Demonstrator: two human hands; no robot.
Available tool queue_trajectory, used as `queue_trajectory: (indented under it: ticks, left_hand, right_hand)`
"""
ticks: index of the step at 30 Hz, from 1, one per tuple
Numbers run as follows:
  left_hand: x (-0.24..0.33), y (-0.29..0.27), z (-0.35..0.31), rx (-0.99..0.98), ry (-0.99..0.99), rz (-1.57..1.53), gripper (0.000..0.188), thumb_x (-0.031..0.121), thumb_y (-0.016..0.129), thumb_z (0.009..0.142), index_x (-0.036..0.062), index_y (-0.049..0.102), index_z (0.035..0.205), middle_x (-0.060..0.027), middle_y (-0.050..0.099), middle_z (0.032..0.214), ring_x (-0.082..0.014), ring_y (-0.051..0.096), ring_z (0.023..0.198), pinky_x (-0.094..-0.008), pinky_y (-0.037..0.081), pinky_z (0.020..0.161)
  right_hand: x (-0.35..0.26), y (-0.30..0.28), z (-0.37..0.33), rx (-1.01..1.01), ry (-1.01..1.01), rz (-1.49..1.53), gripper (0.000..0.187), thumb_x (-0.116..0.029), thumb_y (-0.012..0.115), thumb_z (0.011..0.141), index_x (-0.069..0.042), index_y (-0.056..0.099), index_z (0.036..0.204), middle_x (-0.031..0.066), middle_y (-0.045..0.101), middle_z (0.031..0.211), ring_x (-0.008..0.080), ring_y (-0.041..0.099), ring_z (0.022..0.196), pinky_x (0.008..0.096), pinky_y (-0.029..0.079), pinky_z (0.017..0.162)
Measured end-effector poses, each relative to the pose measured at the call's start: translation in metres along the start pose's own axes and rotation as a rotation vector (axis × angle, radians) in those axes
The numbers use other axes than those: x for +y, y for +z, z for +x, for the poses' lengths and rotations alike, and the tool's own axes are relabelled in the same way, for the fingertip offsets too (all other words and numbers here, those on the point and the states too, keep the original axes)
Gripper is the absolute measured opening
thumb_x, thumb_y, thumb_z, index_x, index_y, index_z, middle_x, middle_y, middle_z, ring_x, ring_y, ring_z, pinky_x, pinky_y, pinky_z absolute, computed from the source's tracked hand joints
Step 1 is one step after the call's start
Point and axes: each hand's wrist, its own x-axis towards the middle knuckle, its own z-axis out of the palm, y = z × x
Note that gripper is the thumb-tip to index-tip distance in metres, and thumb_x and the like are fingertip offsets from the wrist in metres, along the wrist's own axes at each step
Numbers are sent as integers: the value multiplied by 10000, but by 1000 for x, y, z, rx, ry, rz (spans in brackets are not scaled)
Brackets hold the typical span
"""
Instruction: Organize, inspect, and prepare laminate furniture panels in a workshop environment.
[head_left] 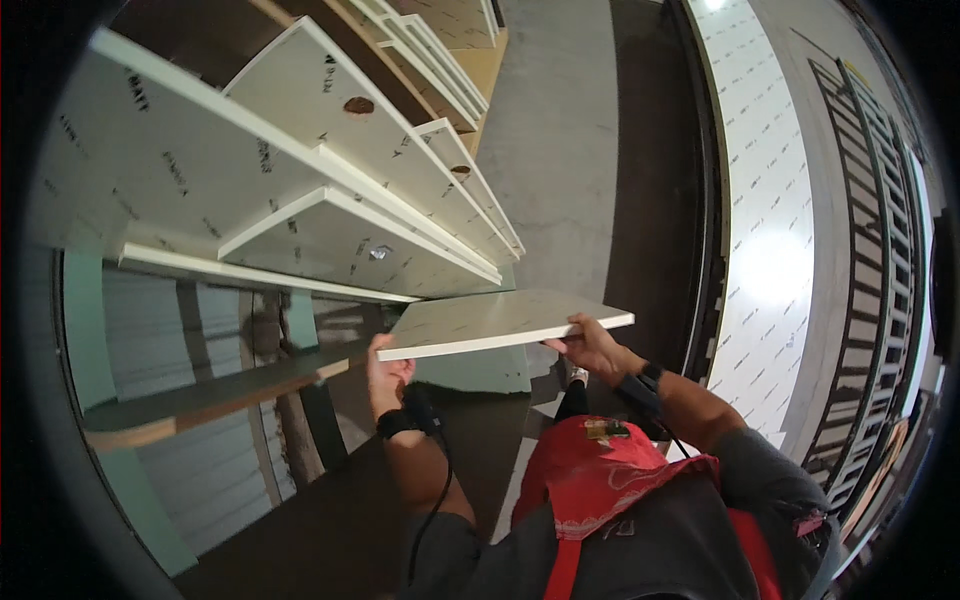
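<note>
A white rectangular panel point(490, 318) with a pale edge is held in front of me, lying nearly flat and slightly tilted. My left hand point(390, 372) is closed around its near left corner. Toward the right end, my right hand point(592, 348) grips the near edge, thumb over the top and fingers beneath. Just beyond the panel, several white printed boards lean in a stack, among them a small board point(350, 240) with a silvery spot and a taller one point(345, 120) with a brown spot.
To the left stands a green-framed rack with a wooden-edged shelf point(230, 395). A long white printed sheet point(765, 230) runs along the right, beside a dark metal ladder-like rack point(865, 250). Grey floor point(560, 130) stretches ahead between the stack and a dark strip.
</note>
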Motion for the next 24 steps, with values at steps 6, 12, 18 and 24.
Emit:
queue_trajectory:
  ticks: [6,12,18,24]
  left_hand:
    - [9,56,-22,163,276,73,525,390,552,843,3,450,1181,-151,575,1093,-279,527,1090,-405,470,903]
    - [-62,51,-3,47,333,286,467,327,491,921,44,391,1279,-184,470,1288,-276,502,1167,-404,420,950]
    - [-115,39,92,-238,75,64,365,279,550,906,45,460,1173,-99,514,1106,-247,521,1039,-426,440,931]
    - [-74,66,131,-302,259,178,405,265,483,937,-11,402,1222,-146,374,1327,-278,441,1206,-433,386,1010]
  right_hand:
    - [16,26,104,-43,73,-16,395,-154,384,922,128,371,1198,260,496,1179,339,572,1020,395,528,877]
    - [67,50,147,2,184,105,373,-184,409,949,66,387,1225,230,555,1087,296,641,807,354,566,759]
    - [20,12,69,-356,207,-365,429,-279,431,966,-42,389,1321,102,565,1160,159,611,932,292,507,838]
    - [-44,-84,-57,-156,-43,-312,400,-243,462,950,-72,420,1309,87,577,1137,167,591,981,313,491,840]
